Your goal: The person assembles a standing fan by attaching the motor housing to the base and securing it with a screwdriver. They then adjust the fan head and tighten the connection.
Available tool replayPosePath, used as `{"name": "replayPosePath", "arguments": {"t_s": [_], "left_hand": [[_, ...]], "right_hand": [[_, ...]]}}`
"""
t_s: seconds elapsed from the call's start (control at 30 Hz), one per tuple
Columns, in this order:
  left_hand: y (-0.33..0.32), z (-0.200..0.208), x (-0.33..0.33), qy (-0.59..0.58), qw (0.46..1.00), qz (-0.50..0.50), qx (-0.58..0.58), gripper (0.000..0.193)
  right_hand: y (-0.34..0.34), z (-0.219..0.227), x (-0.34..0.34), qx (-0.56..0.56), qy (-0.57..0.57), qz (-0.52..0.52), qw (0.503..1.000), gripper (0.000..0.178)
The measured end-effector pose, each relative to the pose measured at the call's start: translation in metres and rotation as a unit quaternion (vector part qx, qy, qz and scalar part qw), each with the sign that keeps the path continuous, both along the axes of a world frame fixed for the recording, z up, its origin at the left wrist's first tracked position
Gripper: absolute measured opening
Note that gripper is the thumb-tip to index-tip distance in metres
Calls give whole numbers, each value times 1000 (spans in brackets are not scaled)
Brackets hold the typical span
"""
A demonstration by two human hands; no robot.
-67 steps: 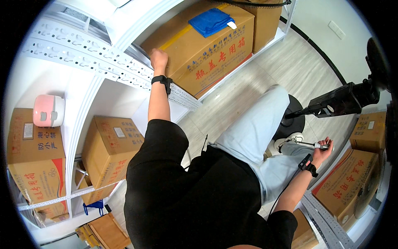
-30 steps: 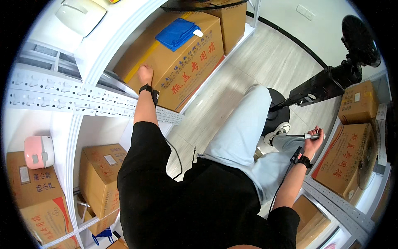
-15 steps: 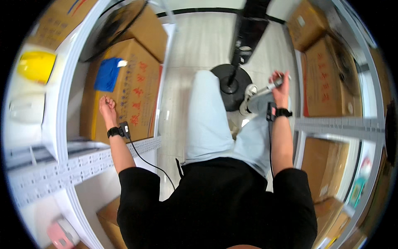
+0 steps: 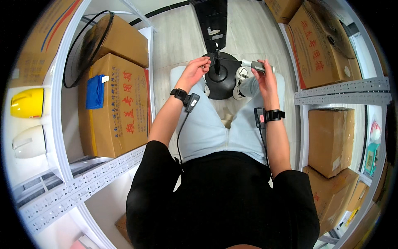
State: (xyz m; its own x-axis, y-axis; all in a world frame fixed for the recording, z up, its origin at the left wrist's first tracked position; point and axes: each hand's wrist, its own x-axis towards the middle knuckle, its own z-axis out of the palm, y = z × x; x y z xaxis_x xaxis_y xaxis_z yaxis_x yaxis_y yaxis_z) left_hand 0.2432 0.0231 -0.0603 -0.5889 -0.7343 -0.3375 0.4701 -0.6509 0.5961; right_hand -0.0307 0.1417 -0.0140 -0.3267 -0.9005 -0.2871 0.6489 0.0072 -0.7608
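My right hand (image 4: 265, 76) grips a screwdriver (image 4: 257, 66) by its grey and white handle, its thin dark shaft pointing left. Facing the shaft's end, my left hand (image 4: 197, 70) has its fingers pinched together; whatever may be between them is too small to make out. Both hands are over the round black base (image 4: 228, 89) of a stand, between my knees and its black upright column (image 4: 212, 25). The column has an opening with a pale part in it, just beyond my hands.
Shelving lines both sides. On the left are cardboard boxes (image 4: 120, 133), a blue cloth (image 4: 95, 93), a black fan grille (image 4: 81, 62), a yellow (image 4: 29, 103) and a white rounded container (image 4: 30, 141). More boxes (image 4: 331, 141) and another grille (image 4: 331, 31) fill the right.
My left hand has moved right from beside the left boxes to in front of the column. My right hand has come slightly inward with the screwdriver, which now lies nearly level. The view has shifted.
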Motion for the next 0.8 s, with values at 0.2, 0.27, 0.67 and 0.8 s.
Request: {"name": "replayPosePath", "arguments": {"t_s": [0.2, 0.27, 0.67, 0.8], "left_hand": [[-9, -14, -38, -2, 1000, -8, -17, 22], [-7, -15, -43, -10, 1000, -2, -14, 21], [-9, -18, -48, -79, 995, -25, -53, 20], [-11, -17, -49, -82, 994, -30, -60, 19]], "right_hand": [[18, -6, 12, -27, -21, -53, 998, 27], [20, -11, 12, -20, -37, -63, 997, 27], [19, -21, 12, -18, -28, -69, 997, 25], [20, -19, 12, -15, -23, -70, 997, 25]]}}
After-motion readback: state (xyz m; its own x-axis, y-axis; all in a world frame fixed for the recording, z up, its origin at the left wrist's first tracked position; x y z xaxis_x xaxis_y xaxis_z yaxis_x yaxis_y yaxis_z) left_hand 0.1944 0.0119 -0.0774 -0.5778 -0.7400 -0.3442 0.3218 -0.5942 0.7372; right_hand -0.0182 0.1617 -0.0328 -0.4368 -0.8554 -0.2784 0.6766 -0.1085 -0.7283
